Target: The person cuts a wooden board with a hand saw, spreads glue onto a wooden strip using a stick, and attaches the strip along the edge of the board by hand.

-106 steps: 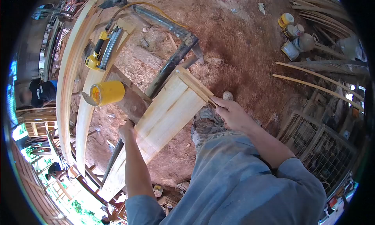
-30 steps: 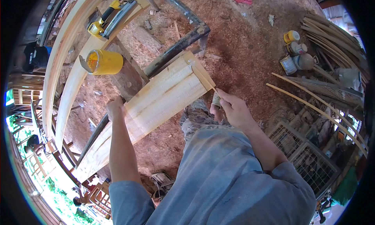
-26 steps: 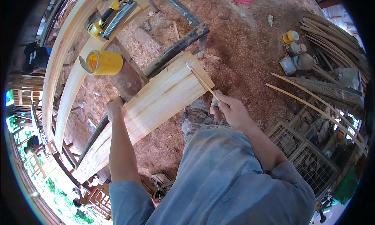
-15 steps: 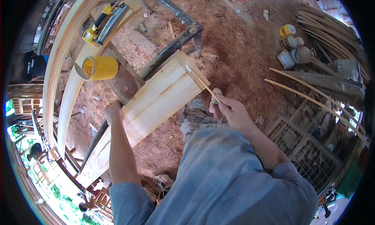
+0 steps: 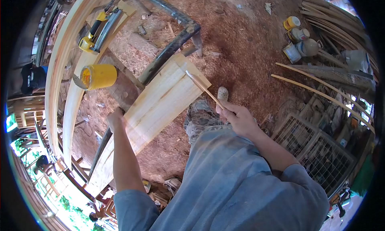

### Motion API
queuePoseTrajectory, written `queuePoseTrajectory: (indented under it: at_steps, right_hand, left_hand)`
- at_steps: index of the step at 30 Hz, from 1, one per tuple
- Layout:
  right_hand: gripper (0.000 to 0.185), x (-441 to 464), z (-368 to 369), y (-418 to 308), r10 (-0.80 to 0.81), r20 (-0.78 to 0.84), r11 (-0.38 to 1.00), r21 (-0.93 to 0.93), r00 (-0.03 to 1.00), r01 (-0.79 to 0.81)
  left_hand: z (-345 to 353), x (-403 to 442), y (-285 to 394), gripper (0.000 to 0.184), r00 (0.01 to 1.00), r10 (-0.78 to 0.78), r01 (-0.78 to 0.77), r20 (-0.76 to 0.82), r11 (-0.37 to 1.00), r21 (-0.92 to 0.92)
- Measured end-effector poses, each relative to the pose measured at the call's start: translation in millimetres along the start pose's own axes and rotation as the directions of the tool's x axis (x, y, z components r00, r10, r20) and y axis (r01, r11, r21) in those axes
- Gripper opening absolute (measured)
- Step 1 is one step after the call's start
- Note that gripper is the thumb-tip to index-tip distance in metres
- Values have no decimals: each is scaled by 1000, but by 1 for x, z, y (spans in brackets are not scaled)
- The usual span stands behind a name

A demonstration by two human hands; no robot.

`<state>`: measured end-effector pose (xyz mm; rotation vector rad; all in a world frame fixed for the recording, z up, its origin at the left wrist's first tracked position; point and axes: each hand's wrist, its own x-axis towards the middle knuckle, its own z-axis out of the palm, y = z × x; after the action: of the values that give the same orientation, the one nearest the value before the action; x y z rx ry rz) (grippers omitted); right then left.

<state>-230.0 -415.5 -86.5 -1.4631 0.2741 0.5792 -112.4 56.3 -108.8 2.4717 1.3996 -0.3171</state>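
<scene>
A wide pale plank [image 5: 156, 106] slants across the middle of the head view, lying over a dark pipe frame. My right hand [image 5: 240, 118] is closed round a thin wooden stick [image 5: 209, 94], whose far tip lies over the plank's upper end. At the plank's left edge is my left hand [image 5: 116, 120], closed in a fist beside the dark pipe. What its fingers hold is hidden. A yellow tub [image 5: 102, 76], tipped on its side with orange-yellow stuff at its mouth, is up and left of the plank.
A yellow and black nail gun [image 5: 94, 33] rests on a curved board [image 5: 71, 110] at the left. The dark pipe frame [image 5: 170, 47] stands beyond the plank. Several containers [image 5: 308, 47] and a wire grid [image 5: 311, 144] are at the right. Other people are at the far left.
Since the earliest frame, the stick has come into view in my right hand, its tip over the plank's end. My left hand has slid a little down the plank's edge. The view has shifted.
</scene>
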Motion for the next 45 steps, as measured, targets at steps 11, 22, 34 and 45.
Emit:
queuePoseTrajectory:
  at_steps: [11, 22, 34, 45]
  right_hand:
    - [41, -21, -6, 2, 18, -28, 984, -176, 999, -23]
    - [40, -34, -10, 9, 53, -69, 992, -111, 996, -61]
    - [39, -54, -10, -2, 30, -159, 968, -240, 987, -68]
    - [41, -69, -16, -1, 39, -146, 981, -184, 989, -65]
  left_hand:
    - [11, 14, -9, 47, 999, -51, 47, -14, 980, -193]
    - [13, 17, -13, 45, 997, 29, -1, 78, 943, -331]
    - [15, 12, -13, 44, 996, 29, 7, 84, 917, -398]
    - [17, 18, -12, 36, 994, -18, 73, 108, 847, -527]
